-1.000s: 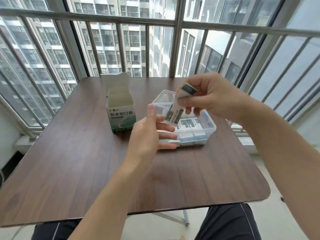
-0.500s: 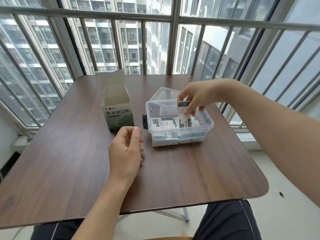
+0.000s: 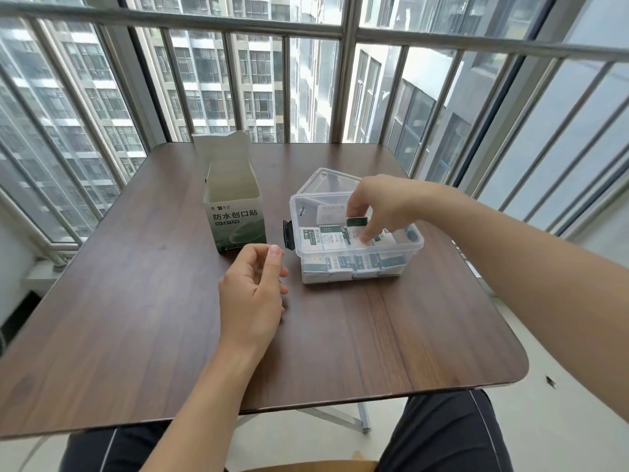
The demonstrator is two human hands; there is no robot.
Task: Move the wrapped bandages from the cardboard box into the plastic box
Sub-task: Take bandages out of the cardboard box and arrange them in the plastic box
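**Bandage lowered into the plastic box, left hand pulled back**

The dark brown wooden table [image 3: 143, 301] carries both containers. The clear plastic box with an open lid [image 3: 357, 264] stands right of centre, and its bottom is already covered with white and dark green wrapped bandages [image 3: 326, 238]. Just to its left stands the tall green and white cardboard box with the flap up [image 3: 235, 216]; how many bandages remain inside it cannot be seen from here.

One second ago the right hand [image 3: 384, 202] held one bandage high above the plastic box. Now this hand is down inside the box, and thumb and fingers pinch the single wrapped bandage [image 3: 356, 222] upright over the others. The bandage is not yet released.

The left hand [image 3: 253, 291], which was earlier raised near the plastic box, now hovers low over the near table with loosely curled fingers and holds nothing.

I judge this transfer almost finished; only the letting go is missing.
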